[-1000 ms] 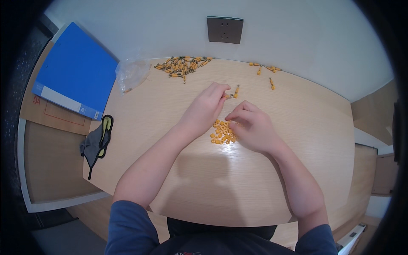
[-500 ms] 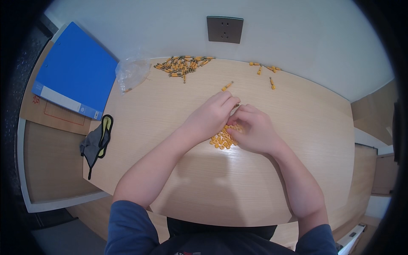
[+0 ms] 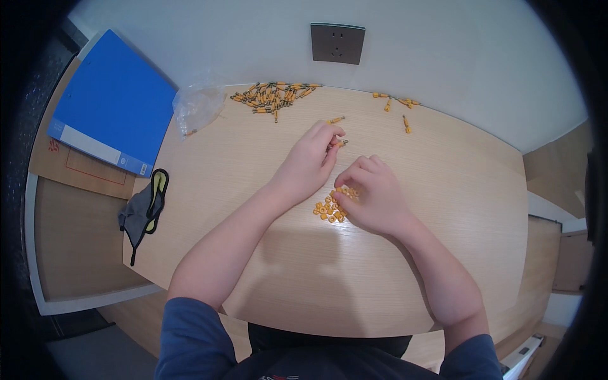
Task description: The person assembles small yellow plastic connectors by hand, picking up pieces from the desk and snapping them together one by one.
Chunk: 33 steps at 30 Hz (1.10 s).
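My left hand (image 3: 305, 161) pinches a small yellow pin (image 3: 342, 144) with a dark metal tip between thumb and fingers, just above the table. A similar yellow pin (image 3: 336, 120) lies past its fingertips. To the right and nearer, my right hand (image 3: 382, 197) hovers at a small pile of yellow rings (image 3: 330, 210). Its thumb and forefinger are curved and apart at the pile's edge, with yellow rings showing between them. The palm covers part of the pile, and any ring touching the fingertips is too small to make out.
A heap of yellow metal-tipped pins (image 3: 273, 98) lies by the wall beside a clear plastic bag (image 3: 197, 109). Several capped pins (image 3: 396, 101) lie at the far right. A blue folder (image 3: 114, 101) and a grey mask (image 3: 140, 212) are on the left; a socket plate (image 3: 337, 43) is on the wall.
My hands have come apart. My left hand has shifted away and left with the pin. My right hand has drawn slightly nearer to me, over the ring pile. The loose pin's angle has changed.
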Motion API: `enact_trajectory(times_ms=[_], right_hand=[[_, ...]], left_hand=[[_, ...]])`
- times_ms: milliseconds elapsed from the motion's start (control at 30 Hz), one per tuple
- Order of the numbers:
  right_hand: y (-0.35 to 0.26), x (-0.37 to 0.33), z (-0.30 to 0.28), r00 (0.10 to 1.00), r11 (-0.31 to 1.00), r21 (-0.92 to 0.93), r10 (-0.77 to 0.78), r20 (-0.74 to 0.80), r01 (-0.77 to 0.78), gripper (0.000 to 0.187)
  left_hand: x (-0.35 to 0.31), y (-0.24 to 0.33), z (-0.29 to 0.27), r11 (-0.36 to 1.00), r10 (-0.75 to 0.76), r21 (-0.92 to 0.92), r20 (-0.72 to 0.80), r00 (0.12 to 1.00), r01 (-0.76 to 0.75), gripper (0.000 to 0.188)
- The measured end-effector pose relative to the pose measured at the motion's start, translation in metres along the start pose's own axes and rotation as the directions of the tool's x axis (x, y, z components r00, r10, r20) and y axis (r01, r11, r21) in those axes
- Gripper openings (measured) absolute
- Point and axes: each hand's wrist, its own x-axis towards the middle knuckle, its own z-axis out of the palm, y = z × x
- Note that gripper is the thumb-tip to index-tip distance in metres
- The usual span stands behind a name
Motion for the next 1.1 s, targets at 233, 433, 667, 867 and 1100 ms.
enact_trajectory(times_ms=[233, 433, 667, 867, 1100], right_hand=[[0.004, 0.002, -0.001, 0.999, 0.999, 0.030, -0.017, 0.038, 0.016, 0.014], [0.009, 0.001, 0.001, 1.000, 0.996, 0.085, -0.018, 0.010, 0.017, 0.011], [0.016, 0.009, -0.001, 0.870, 0.613, 0.753, 0.479, -0.113, -0.240, 0.013], [0.025, 0.009, 0.000, 0.875, 0.536, 0.816, 0.477, -0.081, -0.217, 0.015], [0.022, 0.011, -0.001, 0.866, 0.562, 0.781, 0.498, -0.056, -0.273, 0.017]], left_hand=[[0.001, 0.000, 0.000, 1.000, 0.004, 0.018, 0.013, 1.000, -0.005, 0.023], [0.002, 0.002, -0.001, 0.999, -0.009, -0.031, 0.008, 1.000, 0.009, 0.023], [0.003, -0.005, -0.003, 0.967, -0.163, -0.196, 0.017, 0.987, 0.163, 0.028], [0.002, 0.009, 0.001, 0.900, -0.275, -0.309, 0.146, 0.950, 0.307, 0.026], [0.002, 0.006, 0.000, 0.955, -0.197, -0.194, 0.147, 0.969, 0.224, 0.017]])
